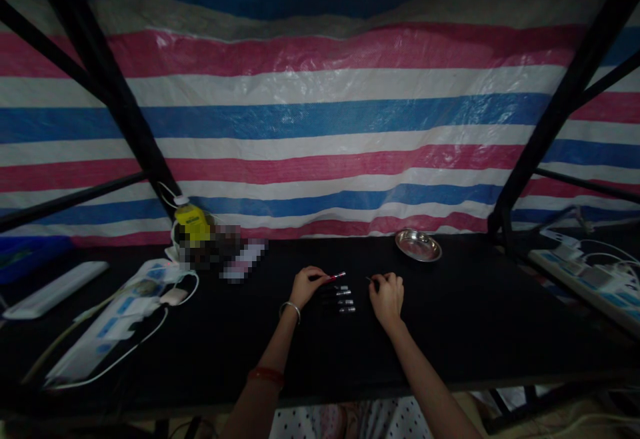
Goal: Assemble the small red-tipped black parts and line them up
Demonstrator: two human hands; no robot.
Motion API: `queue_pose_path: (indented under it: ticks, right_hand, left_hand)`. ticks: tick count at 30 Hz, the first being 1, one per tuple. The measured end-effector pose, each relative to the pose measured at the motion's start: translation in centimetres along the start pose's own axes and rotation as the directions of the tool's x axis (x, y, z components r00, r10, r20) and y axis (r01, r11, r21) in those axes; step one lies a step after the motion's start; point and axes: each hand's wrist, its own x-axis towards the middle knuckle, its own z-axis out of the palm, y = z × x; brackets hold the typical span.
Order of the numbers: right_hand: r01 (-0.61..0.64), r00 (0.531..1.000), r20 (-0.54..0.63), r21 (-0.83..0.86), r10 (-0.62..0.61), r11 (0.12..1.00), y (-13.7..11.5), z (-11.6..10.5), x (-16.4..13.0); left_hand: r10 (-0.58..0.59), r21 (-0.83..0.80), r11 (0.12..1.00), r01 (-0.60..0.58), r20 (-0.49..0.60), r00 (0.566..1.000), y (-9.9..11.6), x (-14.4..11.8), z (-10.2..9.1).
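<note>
slim stick (335, 277): red, silver | tabletop (450, 319): black | sheet (325, 119): blue-white-red stripes

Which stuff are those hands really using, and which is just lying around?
Seemingly in use:
Red silver-ended stick in the left hand
Tiny thin thing in the right hand
Dark silver-ended sticks between the hands

Probably just lying about:
Yellow bottle
Power strips
Shiny dish

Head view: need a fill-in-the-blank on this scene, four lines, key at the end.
1. The left hand holds a slim item whose body is coloured ____.
2. The round metal dish is nearer to the person's ____ hand.
3. A silver bangle circles the person's ____ wrist.
4. The plastic sheet behind the table is patterned with coloured ____.

Missing words: red; right; left; stripes.
</note>
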Motion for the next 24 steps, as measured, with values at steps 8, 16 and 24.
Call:
queue_pose_path:
  ticks: [8,16,24]
  right_hand:
    - [-0.100,0.995,0.021,-0.043,0.101,0.994,-0.5,-0.9,0.2]
    - [0.165,0.985,-0.026,0.464,-0.173,0.870,-8.6,-4.7,-3.4]
    - [0.449,0.660,-0.010,0.807,-0.751,0.383,-20.3,-5.8,-10.7]
  left_hand:
    - [0.024,0.029,0.999,-0.025,0.032,0.999,-0.1,0.0,0.0]
    - [-0.115,0.138,0.984,0.115,-0.010,0.993,-0.6,0.5,0.4]
    - [-0.167,0.179,0.971,0.157,0.040,0.985,-1.0,1.3,0.5]
